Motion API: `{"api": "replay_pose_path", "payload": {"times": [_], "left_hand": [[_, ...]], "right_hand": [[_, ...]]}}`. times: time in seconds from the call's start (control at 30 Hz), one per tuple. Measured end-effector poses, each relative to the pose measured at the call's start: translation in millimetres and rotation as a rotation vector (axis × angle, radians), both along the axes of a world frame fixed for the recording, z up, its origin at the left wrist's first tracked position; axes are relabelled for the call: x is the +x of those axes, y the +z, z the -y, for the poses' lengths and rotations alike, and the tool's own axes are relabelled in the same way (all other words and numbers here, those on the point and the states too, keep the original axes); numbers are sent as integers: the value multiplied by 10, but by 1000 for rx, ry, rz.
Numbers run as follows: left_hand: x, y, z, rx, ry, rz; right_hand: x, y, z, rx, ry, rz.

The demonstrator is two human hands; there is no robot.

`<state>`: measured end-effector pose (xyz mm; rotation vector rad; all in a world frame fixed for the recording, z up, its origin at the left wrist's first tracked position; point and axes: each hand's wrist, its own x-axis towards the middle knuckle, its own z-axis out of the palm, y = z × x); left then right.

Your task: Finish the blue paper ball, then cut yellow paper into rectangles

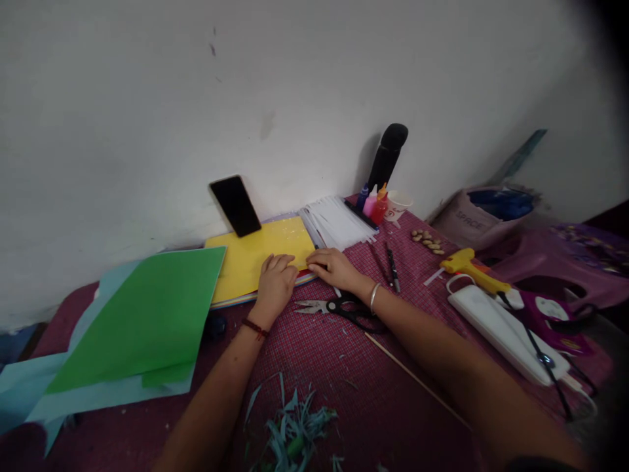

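A stack of coloured paper with a yellow sheet (246, 259) on top lies against the wall. My left hand (278, 285) rests over its front edge, fingers stretched forward onto the yellow surface. At the right front corner of the same stack, my right hand (337, 267) has thumb and fingers closed on the edge of the yellow sheet. Just below my hands are black-handled scissors (344, 309), blades apart and pointing left. A thin wooden stick (417, 380) runs beneath my right forearm. Shredded blue paper strips (297, 429) are heaped between my forearms.
Green paper (152, 314) over light blue sheets spreads at left. A phone (236, 204) leans on the wall. White strips (337, 221), paint bottles (376, 204), a paper cup (397, 204), pens (393, 265), peanuts (427, 241), a yellow glue gun (474, 269) and a power strip (506, 331) lie rightward.
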<state>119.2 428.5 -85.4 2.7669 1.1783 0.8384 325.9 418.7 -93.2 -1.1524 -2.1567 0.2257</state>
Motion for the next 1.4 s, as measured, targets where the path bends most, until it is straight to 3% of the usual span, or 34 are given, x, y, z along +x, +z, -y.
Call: {"api": "replay_pose_path", "payload": {"times": [0.43,0.9,1.4], "left_hand": [[-49,-29,-71,-141,-21,127],[-4,-39,-129,-186,71,154],[11,222,-71,-185,36,-117]], "right_hand": [[-2,-25,-30,-27,35,-114],[-11,-2,-29,-27,42,-127],[-25,21,-24,-16,34,-119]]}}
